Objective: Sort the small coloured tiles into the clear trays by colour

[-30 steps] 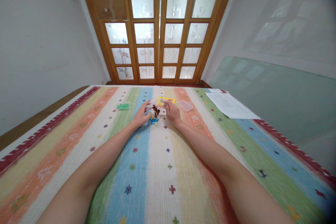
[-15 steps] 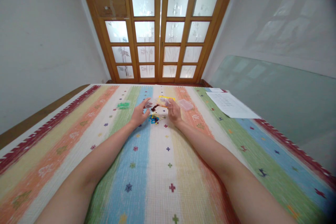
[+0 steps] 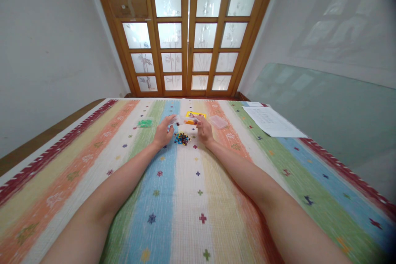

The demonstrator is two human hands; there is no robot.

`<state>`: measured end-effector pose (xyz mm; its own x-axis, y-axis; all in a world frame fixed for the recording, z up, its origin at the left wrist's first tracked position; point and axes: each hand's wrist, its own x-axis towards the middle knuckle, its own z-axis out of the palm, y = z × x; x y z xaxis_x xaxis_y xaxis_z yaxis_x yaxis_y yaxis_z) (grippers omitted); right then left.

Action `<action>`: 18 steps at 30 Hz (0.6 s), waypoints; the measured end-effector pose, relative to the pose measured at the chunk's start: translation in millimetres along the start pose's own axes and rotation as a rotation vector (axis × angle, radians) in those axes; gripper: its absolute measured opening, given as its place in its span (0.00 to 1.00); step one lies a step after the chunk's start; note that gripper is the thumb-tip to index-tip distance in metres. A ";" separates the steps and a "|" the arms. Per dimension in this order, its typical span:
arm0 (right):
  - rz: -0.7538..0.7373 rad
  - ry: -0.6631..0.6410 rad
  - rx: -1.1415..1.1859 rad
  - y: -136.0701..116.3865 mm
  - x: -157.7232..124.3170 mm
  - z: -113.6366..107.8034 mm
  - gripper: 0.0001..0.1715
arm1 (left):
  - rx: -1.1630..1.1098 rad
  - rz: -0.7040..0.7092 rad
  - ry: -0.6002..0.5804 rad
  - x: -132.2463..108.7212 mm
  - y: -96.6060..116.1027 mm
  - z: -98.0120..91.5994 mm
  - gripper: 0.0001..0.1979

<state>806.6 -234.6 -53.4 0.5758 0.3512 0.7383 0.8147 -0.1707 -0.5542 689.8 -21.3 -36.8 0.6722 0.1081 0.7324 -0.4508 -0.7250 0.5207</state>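
Observation:
Between both hands, above the table, is a clear plastic container [image 3: 183, 119], probably a small box, which looks tipped toward me. My left hand [image 3: 164, 131] grips its left end, fingers on top and thumb below. Its right end is in the closed fingers of my right hand [image 3: 203, 130]. Just below and nearer to me lies a small heap of tiny plastic pieces [image 3: 182, 139] in blue, yellow and dark brown. A few dark bits show near the left fingertips. Behind the container lies a yellow printed packet or card [image 3: 196, 114], partly covered by it.
To the left stands a clear box of green pieces [image 3: 145, 123]. A translucent lid or shallow tray [image 3: 218, 122] lies right of my right hand. White printed sheets [image 3: 272, 121] rest at the far right on the striped tablecloth [image 3: 185, 206].
Dark brown pieces that were at the container's mouth have dropped onto the heap, which now looks darker and fuller. The container has tilted further and looks nearly emptied.

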 end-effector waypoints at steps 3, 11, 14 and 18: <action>-0.008 -0.005 0.004 -0.2 0.4 0.3 0.38 | 0.037 0.028 0.004 0.4 -1.7 -0.6 0.28; -0.063 -0.018 -0.004 0.8 0.5 1.3 0.34 | 0.009 -0.018 0.019 -0.8 -6.9 1.4 0.28; -0.093 -0.052 -0.040 -2.1 0.8 2.0 0.31 | -0.121 -0.093 -0.011 -0.7 -7.4 4.5 0.31; -0.143 -0.129 -0.100 -8.0 1.6 3.8 0.26 | -0.286 -0.200 -0.046 0.3 -8.8 10.5 0.37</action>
<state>800.6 -229.2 -49.3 0.4454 0.4923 0.7479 0.8940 -0.1986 -0.4016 700.1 -22.1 -45.8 0.7869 0.1930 0.5862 -0.4491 -0.4724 0.7584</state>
